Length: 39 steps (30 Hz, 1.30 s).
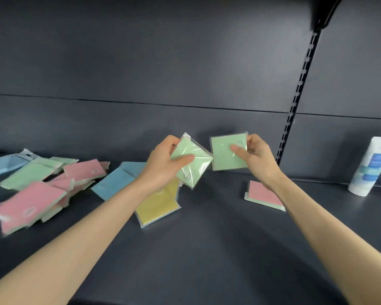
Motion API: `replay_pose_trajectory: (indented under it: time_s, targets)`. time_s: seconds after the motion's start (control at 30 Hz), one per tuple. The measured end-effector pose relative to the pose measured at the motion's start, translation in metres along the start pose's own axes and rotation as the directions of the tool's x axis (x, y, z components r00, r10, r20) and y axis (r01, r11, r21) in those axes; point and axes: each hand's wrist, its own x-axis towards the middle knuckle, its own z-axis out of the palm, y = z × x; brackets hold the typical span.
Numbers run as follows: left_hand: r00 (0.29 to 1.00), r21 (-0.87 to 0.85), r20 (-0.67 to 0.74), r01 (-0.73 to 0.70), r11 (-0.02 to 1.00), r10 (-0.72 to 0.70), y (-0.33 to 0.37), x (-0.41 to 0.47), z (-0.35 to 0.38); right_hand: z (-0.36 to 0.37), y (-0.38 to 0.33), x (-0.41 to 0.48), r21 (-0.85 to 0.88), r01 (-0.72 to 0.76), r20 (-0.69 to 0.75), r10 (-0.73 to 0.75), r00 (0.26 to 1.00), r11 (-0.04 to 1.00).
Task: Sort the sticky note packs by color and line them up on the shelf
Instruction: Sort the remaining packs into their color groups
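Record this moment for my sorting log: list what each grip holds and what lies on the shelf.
left grip: holds a tilted green pack
right grip: holds a second green pack
shelf centre: yellow pack, blue pack
shelf right: pink pack, white bottle
shelf left: jumbled pile of pink, green, blue packs
sorted: not yet

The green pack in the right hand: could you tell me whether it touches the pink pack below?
Apart. The head view shows shelf between the green pack in the right hand and the pink pack.
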Motion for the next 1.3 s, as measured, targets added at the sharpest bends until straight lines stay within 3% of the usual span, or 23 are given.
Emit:
replay_pose_trajectory:
  time_s: [0.43, 0.73, 1.03, 1.3]
  targets:
    - [0.989, -0.002, -0.145, -0.019, 1.000, 0.019, -0.018, -0.065, -0.090, 0.082, -0.064, -0.051, 0.017, 0.136, -0.020, -0.136, 0.991, 0.991]
    - [0.985, 0.038, -0.170, -0.012, 0.999, 0.018, -0.066, -0.105, -0.216, 0.208, -0.100, -0.088, 0.072, 0.129, 0.030, -0.132, 0.991, 0.989]
    - [0.997, 0.087, -0.062, 0.041, 0.995, -0.035, -0.136, -0.115, -0.350, 0.343, -0.123, -0.106, 0.020, 0.076, 0.036, -0.076, 0.996, 0.997]
    - [0.985, 0.209, 0.153, 0.050, 0.977, -0.083, -0.169, -0.087, -0.389, 0.396, -0.141, -0.081, -0.086, 0.096, 0.072, -0.090, 0.993, 0.992]
